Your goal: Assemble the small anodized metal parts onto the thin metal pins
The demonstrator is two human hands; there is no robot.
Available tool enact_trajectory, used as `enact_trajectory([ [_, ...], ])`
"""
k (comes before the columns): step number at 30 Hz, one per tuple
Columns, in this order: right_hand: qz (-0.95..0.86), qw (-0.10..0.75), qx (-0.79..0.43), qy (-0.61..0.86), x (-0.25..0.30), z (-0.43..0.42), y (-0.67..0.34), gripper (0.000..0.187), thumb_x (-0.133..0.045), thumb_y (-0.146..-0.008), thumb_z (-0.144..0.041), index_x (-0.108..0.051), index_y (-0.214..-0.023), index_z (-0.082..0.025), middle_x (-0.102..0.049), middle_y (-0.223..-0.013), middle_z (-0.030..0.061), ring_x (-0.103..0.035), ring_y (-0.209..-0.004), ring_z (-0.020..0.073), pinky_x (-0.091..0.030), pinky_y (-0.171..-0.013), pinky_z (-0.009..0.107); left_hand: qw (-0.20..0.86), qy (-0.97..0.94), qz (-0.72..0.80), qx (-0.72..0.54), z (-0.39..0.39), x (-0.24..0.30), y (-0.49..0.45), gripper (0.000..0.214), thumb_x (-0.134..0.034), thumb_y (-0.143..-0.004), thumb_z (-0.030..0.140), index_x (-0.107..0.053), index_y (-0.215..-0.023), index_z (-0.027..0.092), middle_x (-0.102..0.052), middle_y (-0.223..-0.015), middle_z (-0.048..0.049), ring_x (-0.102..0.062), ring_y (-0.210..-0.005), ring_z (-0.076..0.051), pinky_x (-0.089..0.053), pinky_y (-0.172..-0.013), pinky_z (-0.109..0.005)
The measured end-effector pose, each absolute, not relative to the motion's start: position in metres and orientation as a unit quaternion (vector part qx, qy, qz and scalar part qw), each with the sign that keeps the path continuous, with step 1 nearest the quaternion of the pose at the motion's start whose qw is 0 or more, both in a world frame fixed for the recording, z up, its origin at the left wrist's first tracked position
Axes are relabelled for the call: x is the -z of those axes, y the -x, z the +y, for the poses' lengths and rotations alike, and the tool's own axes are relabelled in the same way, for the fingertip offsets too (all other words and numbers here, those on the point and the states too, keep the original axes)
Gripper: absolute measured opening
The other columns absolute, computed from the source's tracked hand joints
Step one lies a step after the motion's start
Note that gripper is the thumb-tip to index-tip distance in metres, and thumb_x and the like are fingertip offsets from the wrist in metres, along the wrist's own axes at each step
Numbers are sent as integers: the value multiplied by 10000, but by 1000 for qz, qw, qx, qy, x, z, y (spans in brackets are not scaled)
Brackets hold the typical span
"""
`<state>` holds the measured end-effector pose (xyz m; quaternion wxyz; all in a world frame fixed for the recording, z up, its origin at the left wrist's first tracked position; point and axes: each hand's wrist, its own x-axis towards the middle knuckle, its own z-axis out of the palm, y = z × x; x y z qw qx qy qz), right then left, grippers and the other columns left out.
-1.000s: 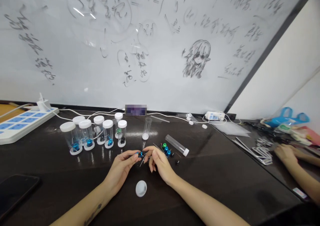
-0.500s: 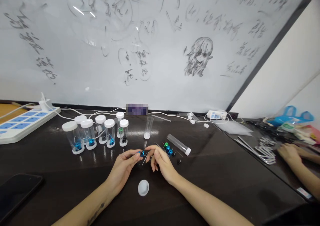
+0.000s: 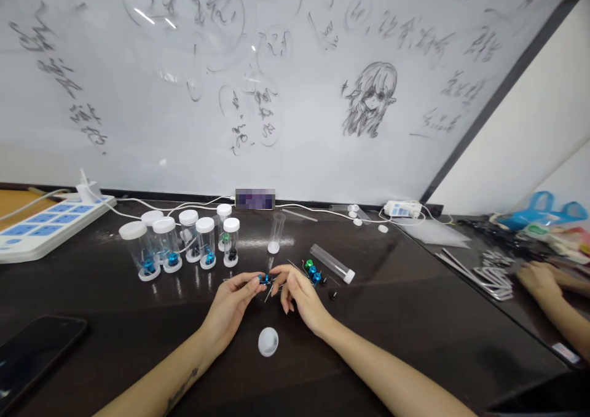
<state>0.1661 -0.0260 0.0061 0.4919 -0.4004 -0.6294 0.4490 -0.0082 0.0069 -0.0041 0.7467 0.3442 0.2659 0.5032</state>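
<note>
At the middle of the dark surface (image 3: 378, 349), between both hands, one small blue part (image 3: 266, 278) sits just clear of the tabletop as far as I can see from where I stand. Read all directions from this part, with 12 o'clock toward the whiteboard (image 3: 184, 140).

Key relation: the part lies at 2 o'clock from the left hand (image 3: 232, 301) and at 10 o'clock from the right hand (image 3: 304, 297). The left hand is nearer, being in contact. The part's long axis appears to run 9 to 3 o'clock, but it is too small to confirm.

Left hand: thumb and forefinger pinch the part; forearm enters from between 7 and 8 o'clock. Right hand: arched, fingers curled, index fingertip beside the part; forearm enters from 4 o'clock. I cannot tell whether its fingertips grip anything. Thin rods (image 3: 268, 294) show between the hands.

Surrounding items:
- 12 o'clock: an upright clear tube (image 3: 277, 227).
- Between 2 and 3 o'clock: a green part (image 3: 309, 265), and beyond it a lying tube (image 3: 328, 261), axis 10 to 4 o'clock.
- Between 3 and 4 o'clock: a black part (image 3: 332, 295).
- 6 o'clock: a white cap (image 3: 268, 342).
- Between 9 and 11 o'clock: capped tubes (image 3: 207, 242), standing upright.
</note>
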Motion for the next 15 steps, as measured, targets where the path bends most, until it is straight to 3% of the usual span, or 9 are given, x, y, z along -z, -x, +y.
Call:
enact_trajectory([
  [15, -634, 486, -448, 401, -4, -24, -168, 446, -323, -943, -512, -552, -1099, -162, -588, -799, 33, -462, -423, 57, -288, -379, 185, 746, -336, 269, -509, 5, 2, 7, 153, -785, -651, 204, -758, -790, 147, -739, -818, -46, -649, -734, -124, -494, -782, -218],
])
